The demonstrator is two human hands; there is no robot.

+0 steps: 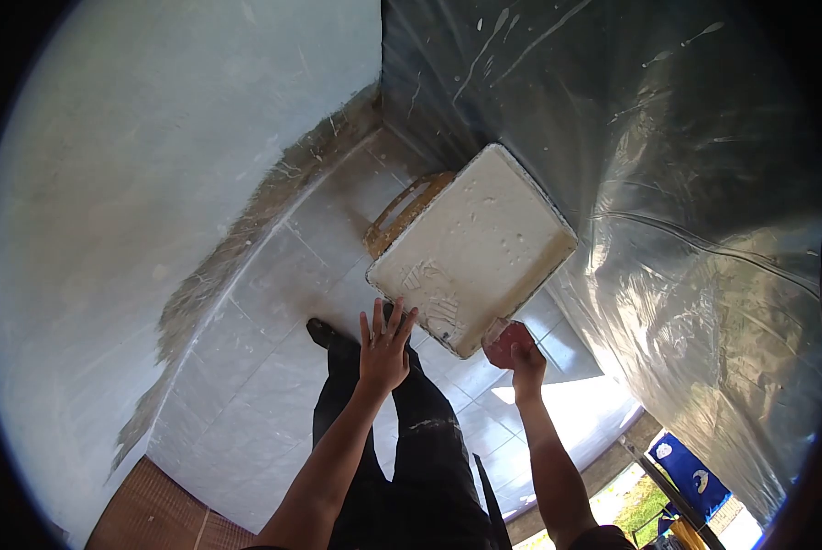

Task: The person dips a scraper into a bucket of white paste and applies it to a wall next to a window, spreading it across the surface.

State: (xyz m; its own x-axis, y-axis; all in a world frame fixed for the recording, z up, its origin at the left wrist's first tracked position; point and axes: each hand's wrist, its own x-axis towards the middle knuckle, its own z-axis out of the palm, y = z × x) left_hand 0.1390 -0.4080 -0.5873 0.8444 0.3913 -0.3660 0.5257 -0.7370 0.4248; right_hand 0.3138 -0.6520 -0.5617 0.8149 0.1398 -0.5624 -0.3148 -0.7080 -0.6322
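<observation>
A rectangular tray (523, 301) of thick white plaster-like paste (484, 234) stands in front of me, with ridged marks in the paste near its left corner. My left hand (385, 353) has its fingers spread, the fingertips beside the tray's near edge, and holds nothing. In my right hand (527, 365) is a flat reddish scraper (504, 343), gripped with the thumb on its face. The scraper's edge is right at the near right corner of the tray, with some white residue along it.
A yellowish-brown stool (400, 213) shows under the tray. To the left rises a white-coated wall (173, 156) with a bare grey strip along its foot. Splattered plastic sheeting (668, 183) hangs at the right. Pale floor tiles (246, 339) lie below; a blue cloth (690, 477) is at lower right.
</observation>
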